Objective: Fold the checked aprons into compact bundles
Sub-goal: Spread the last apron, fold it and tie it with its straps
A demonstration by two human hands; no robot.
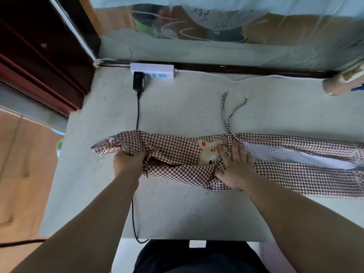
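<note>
A brown-and-white checked apron (177, 152) lies as a long narrow band across the pale table (177, 213), reaching the frame's right edge. A beige bear patch (208, 150) shows at its middle, and two ties (226, 115) trail toward the far side. My left hand (128, 160) grips a bunch of the fabric near the apron's left end. Over the middle, my right hand (234, 166) lies with fingers spread, pressing the cloth beside the bear patch. The white lining (285, 154) shows on the right part.
A white power strip (152, 70) with a black adapter (138, 81) sits at the table's far edge; its black cable (137, 115) runs under the apron toward me. A beige object (342, 83) lies at the far right. A dark wooden frame stands at left.
</note>
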